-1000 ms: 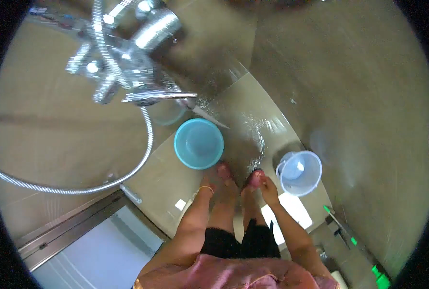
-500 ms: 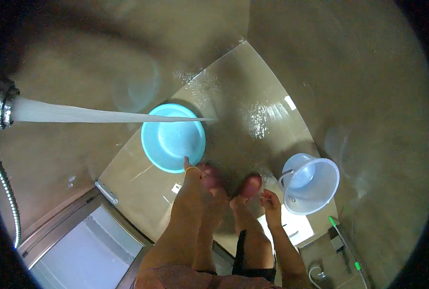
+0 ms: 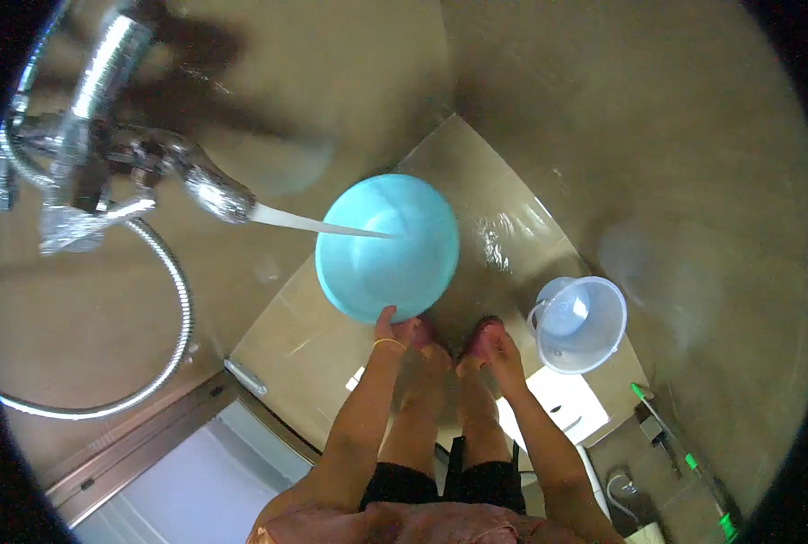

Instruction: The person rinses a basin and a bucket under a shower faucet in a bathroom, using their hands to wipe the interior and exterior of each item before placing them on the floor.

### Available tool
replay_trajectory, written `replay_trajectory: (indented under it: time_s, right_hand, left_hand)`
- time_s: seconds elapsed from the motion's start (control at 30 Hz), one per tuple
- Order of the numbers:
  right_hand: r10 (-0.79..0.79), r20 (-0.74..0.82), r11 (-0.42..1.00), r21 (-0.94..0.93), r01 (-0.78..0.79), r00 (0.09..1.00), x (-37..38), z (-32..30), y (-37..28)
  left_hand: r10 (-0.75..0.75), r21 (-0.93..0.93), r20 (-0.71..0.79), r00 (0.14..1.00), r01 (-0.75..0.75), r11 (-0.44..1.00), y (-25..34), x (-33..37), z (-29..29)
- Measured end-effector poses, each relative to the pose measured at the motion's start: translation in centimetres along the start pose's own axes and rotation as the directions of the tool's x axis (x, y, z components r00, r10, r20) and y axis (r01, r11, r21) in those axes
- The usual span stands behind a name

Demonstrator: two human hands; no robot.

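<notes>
Head view looks straight down at a turquoise basin sitting on the wet tiled floor in the corner of a shower area, just ahead of the person's bare feet. A thin stream of water runs from the chrome tap on the wall at left and lands inside the basin. The left hand touches the basin's near rim; its fingers seem to rest on or curl over the edge, but whether they actually grip it I cannot tell. The right hand hangs low by the right foot, fingers loosely together and holding nothing that shows. A pale translucent bucket stands to the right, well apart from the basin.

Risks, as I judge them: the floor is glossy with water, so a bent-over stance could slip; the stream falls near the basin's middle, and a nudge on the rim could shift it so water splashes out; left running, the basin could overflow.

Hard to read: the water level in the basin, the toes behind the hands, and the fisheye-bent shower hose. Green-tipped items at lower right are too small to identify.
</notes>
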State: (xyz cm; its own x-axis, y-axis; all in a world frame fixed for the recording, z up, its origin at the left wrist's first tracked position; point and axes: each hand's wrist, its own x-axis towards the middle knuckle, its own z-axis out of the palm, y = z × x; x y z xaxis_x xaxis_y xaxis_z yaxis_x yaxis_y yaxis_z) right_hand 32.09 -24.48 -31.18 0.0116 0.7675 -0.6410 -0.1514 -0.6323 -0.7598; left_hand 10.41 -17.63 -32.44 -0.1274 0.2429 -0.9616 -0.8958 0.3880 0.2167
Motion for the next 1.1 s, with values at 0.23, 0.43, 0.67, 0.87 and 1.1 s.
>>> replay_trajectory:
  time_s: [0.23, 0.43, 0.67, 0.87, 1.1]
  right_hand:
    - [0.056, -0.207, 0.988, 0.154, -0.024, 0.977, 2.2, 10.0, -11.0]
    - [-0.467, -0.326, 0.884, -0.136, 0.448, 0.822, 2.8, 14.2, -15.7]
    - [-0.593, 0.051, 0.562, -0.689, 0.458, 0.804, -1.0, 19.1, -20.1]
    - [-0.590, 0.268, 0.535, -0.577, 0.618, 0.761, -3.9, 19.5, -22.3]
    - [-0.662, 0.462, 0.189, -0.659, 0.728, 0.590, 0.5, 17.9, -22.4]
  left_hand:
    - [0.119, 0.278, 0.198, 0.973, -0.172, 0.945, 4.1, -8.4, 0.6]
    - [0.075, 0.395, 0.093, 0.993, -0.106, 0.912, 6.2, -17.4, 1.8]
    - [0.150, 0.340, 0.541, 0.828, -0.378, 0.861, 10.3, -15.4, 6.0]
    - [0.091, 0.262, 0.586, 0.805, -0.295, 0.919, 15.0, -9.2, 9.4]
    - [0.554, 0.431, 0.398, 0.731, -0.682, 0.590, 11.1, -15.1, 12.0]
